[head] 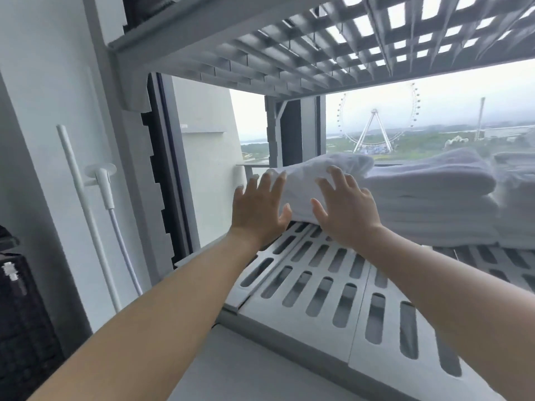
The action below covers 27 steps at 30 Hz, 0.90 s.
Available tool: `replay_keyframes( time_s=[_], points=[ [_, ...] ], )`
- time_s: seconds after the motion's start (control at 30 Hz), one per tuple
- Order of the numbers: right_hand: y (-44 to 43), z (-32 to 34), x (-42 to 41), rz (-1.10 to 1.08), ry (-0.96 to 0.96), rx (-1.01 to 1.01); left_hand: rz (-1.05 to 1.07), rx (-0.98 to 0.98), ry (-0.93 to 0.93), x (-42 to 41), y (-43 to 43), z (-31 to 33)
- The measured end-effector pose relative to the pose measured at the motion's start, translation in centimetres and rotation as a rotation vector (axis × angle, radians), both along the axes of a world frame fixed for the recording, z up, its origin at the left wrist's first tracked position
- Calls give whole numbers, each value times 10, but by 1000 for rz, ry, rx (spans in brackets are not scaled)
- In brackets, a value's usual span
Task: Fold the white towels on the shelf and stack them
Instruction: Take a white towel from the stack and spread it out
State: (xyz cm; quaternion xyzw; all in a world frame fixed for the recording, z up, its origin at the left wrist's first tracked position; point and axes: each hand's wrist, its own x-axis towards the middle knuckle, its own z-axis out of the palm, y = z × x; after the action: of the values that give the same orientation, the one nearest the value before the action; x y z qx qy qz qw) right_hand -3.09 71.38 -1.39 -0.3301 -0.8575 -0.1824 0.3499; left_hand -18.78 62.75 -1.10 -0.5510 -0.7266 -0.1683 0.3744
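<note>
Both hands flat, fingers spread: left hand (260, 206) and right hand (346, 208) on the towel (304, 183) near the shelf (304, 287) left edge. Grip corners, pull forward, avoid the stack (434, 198).

Plain white, no print, on the loose towel (307, 186) and the folded towel stack (434, 204). Pale grey on the shelf (289, 328), patterned with rows of dark oblong slots. Same grey on the upper shelf (202, 27), in a square lattice. White on the wall pipe (86, 212) and hose (121, 235). Black on the crate (23, 314). White Ferris wheel (376, 125) over green ground.
</note>
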Motion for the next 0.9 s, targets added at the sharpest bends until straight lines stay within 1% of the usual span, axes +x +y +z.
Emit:
replay_keyframes(
  time_s=[0.2,0.4,0.5,0.6,0.67,0.77,0.9],
  points=[
    [29,-1,-39,-114,5,17,-99,11,14,-49,44,7],
    [48,-8,-64,-193,37,24,-230,2,51,-69,81,2],
    [57,-13,-71,-256,-9,45,-269,-5,56,-76,97,1],
    [70,-7,-74,-275,-52,61,-272,-2,66,-80,115,6],
    [82,2,-77,-258,-90,14,-229,-61,29,-84,128,10],
    [101,13,-79,-234,-145,-111,-174,-213,-62,-85,146,14],
    [117,13,-80,-230,-154,-254,-202,-259,-166,-83,160,13]
  ],
)
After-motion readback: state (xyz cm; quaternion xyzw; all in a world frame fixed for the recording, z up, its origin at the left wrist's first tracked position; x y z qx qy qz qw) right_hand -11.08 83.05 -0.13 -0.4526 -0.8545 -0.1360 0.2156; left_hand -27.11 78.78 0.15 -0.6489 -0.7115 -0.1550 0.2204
